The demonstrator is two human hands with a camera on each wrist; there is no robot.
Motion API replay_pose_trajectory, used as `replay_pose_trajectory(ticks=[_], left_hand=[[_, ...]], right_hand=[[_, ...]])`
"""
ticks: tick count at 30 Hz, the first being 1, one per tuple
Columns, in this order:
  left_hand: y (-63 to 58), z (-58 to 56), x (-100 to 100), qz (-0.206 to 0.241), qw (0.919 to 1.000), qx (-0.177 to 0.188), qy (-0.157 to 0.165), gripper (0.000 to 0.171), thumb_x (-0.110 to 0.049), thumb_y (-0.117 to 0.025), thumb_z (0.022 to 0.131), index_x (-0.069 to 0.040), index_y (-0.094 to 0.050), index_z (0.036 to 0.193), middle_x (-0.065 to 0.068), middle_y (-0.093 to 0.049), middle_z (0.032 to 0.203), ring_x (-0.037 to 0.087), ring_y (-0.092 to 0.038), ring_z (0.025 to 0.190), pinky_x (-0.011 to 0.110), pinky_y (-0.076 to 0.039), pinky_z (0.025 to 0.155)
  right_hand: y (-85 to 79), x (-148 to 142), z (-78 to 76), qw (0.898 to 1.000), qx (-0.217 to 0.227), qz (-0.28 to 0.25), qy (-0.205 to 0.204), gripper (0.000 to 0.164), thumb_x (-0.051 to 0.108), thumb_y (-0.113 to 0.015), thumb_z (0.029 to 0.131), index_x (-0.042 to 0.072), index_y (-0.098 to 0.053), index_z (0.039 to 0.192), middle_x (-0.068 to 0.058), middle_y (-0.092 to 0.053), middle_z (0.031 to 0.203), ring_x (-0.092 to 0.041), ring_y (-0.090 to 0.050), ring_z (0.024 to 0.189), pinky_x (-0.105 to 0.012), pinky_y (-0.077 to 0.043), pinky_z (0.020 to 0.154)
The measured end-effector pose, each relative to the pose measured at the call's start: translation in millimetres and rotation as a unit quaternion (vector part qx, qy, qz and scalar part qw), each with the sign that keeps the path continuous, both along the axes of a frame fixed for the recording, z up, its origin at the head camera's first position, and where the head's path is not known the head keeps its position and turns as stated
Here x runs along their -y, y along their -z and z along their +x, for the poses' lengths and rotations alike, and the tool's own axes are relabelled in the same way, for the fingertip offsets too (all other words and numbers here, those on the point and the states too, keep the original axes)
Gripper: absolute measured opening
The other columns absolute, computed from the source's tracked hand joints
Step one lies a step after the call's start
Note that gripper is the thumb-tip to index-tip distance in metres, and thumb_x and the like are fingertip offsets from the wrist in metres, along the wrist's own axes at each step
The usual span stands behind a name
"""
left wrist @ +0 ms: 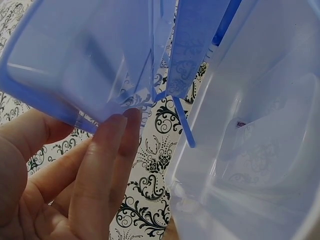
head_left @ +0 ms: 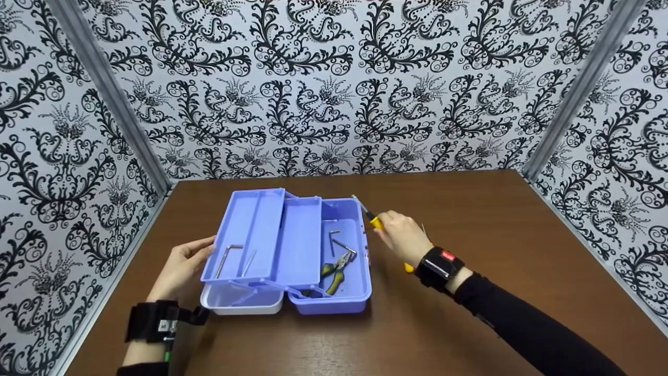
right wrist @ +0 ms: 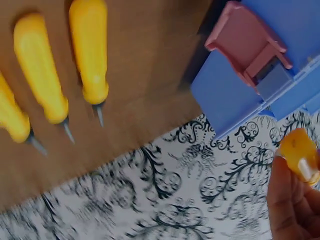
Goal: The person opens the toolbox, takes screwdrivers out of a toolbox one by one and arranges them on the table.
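A lilac toolbox (head_left: 334,308) stands unfolded on the table, its stepped trays swung left. My left hand (head_left: 180,266) grips the left edge of the upper tray (head_left: 261,224); the left wrist view shows its fingertips against the tray's outer wall (left wrist: 95,95). In that tray lie an L-shaped hex key (head_left: 224,259) and a thin metal piece (head_left: 249,262). Pliers (head_left: 338,274) and more hex keys (head_left: 343,246) are in the bottom compartment. My right hand (head_left: 406,237) holds a yellow-handled screwdriver (head_left: 375,222), shaft pointing up and left by the box's right rim.
Several yellow-handled screwdrivers (right wrist: 90,50) lie on the brown table (head_left: 469,209) right of the box, mostly behind my right hand in the head view. A pink latch (right wrist: 245,37) projects from the box's side. Patterned walls (head_left: 334,104) enclose the table.
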State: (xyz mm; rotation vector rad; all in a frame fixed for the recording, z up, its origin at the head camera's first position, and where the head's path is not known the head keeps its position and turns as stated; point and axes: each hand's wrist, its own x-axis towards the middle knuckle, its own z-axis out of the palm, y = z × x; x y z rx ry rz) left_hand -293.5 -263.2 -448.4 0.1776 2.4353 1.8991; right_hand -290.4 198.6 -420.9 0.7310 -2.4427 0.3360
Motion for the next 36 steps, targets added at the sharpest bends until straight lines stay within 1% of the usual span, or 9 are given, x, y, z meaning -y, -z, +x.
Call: replay_pose_trajectory(ticks=[3,7,11,16,21,27,31,33,36], left_hand=[[-0.8,0.2,0.0,-0.003,1.0000,-0.004,0.001,0.044,-0.015,-0.054,0.102,0.010,-0.049,0.138,0.016,-0.070,0.120,0.005,-0.070,0.088,0.022,-0.059,0.082],[-1.2,-0.1,0.1,-0.009,0.9999,-0.009,0.000,0.044,-0.015,-0.054,0.102,0.010,-0.050,0.137,0.016,-0.070,0.119,0.005,-0.070,0.088,0.022,-0.059,0.081],[-0.6,0.1,1.0,-0.008,0.9999,-0.006,0.002,0.044,-0.015,-0.054,0.102,0.010,-0.049,0.138,0.015,-0.071,0.119,0.006,-0.070,0.088,0.023,-0.059,0.081],[-1.1,0.9,1.1,0.000,1.0000,-0.001,0.007,0.045,-0.016,-0.054,0.102,0.009,-0.048,0.139,0.014,-0.072,0.117,0.007,-0.070,0.088,0.023,-0.059,0.081],[-0.3,0.6,-0.1,0.029,0.9995,0.000,0.012,0.045,-0.014,-0.055,0.102,0.011,-0.048,0.139,0.006,-0.073,0.113,0.008,-0.070,0.090,0.023,-0.059,0.082],[1.7,0.1,0.1,0.039,0.9992,0.002,0.013,0.046,-0.014,-0.055,0.102,0.012,-0.047,0.138,-0.001,-0.075,0.107,0.010,-0.071,0.089,0.025,-0.059,0.083],[1.7,0.3,-0.3,0.043,0.9990,0.008,0.012,0.046,-0.014,-0.055,0.101,0.012,-0.047,0.138,0.000,-0.075,0.106,0.012,-0.072,0.089,0.026,-0.060,0.083],[1.3,0.7,-0.2,0.039,0.9991,0.007,0.013,0.047,-0.015,-0.055,0.102,0.012,-0.046,0.139,0.001,-0.075,0.107,0.011,-0.071,0.089,0.025,-0.059,0.082],[1.2,1.3,-0.3,0.035,0.9993,0.006,0.011,0.047,-0.016,-0.056,0.101,0.012,-0.047,0.138,0.003,-0.075,0.108,0.010,-0.071,0.089,0.024,-0.059,0.082]], right_hand=[[-1.3,-9.5,-1.3,0.999,0.027,-0.036,0.014,0.014,0.003,-0.073,0.086,-0.003,-0.061,0.087,-0.016,-0.062,0.077,-0.034,-0.063,0.069,-0.048,-0.056,0.064],[-4.7,-24.9,-3.5,0.995,0.058,-0.064,0.047,0.014,0.004,-0.073,0.086,-0.003,-0.060,0.083,-0.016,-0.062,0.073,-0.035,-0.060,0.068,-0.049,-0.055,0.065],[-5.3,-42.2,-5.7,0.989,0.090,-0.073,0.095,0.016,0.007,-0.073,0.086,-0.002,-0.061,0.080,-0.014,-0.061,0.070,-0.033,-0.059,0.065,-0.048,-0.053,0.062],[-1.9,-63.1,-6.5,0.980,0.125,-0.085,0.133,0.017,0.006,-0.072,0.086,-0.003,-0.061,0.076,-0.012,-0.060,0.067,-0.031,-0.059,0.062,-0.047,-0.052,0.058],[5.2,-83.8,-7.0,0.973,0.142,-0.083,0.161,0.022,0.007,-0.072,0.084,-0.001,-0.060,0.068,-0.009,-0.056,0.061,-0.029,-0.056,0.058,-0.047,-0.049,0.055],[19.2,-104.0,-5.4,0.962,0.179,-0.083,0.190,0.032,0.009,-0.073,0.083,0.003,-0.053,0.059,-0.002,-0.045,0.056,-0.024,-0.049,0.054,-0.037,-0.042,0.050],[29.5,-113.2,-4.5,0.954,0.204,-0.078,0.205,0.035,0.009,-0.074,0.083,0.005,-0.050,0.058,-0.001,-0.044,0.057,-0.021,-0.049,0.053,-0.031,-0.041,0.049],[34.6,-116.6,-4.4,0.951,0.216,-0.074,0.210,0.037,0.009,-0.075,0.083,0.006,-0.049,0.057,0.000,-0.044,0.057,-0.021,-0.050,0.052,-0.030,-0.041,0.048],[41.3,-119.8,-4.8,0.947,0.230,-0.064,0.215,0.036,0.009,-0.076,0.082,0.006,-0.050,0.058,-0.001,-0.045,0.057,-0.020,-0.052,0.051,-0.029,-0.043,0.047]])
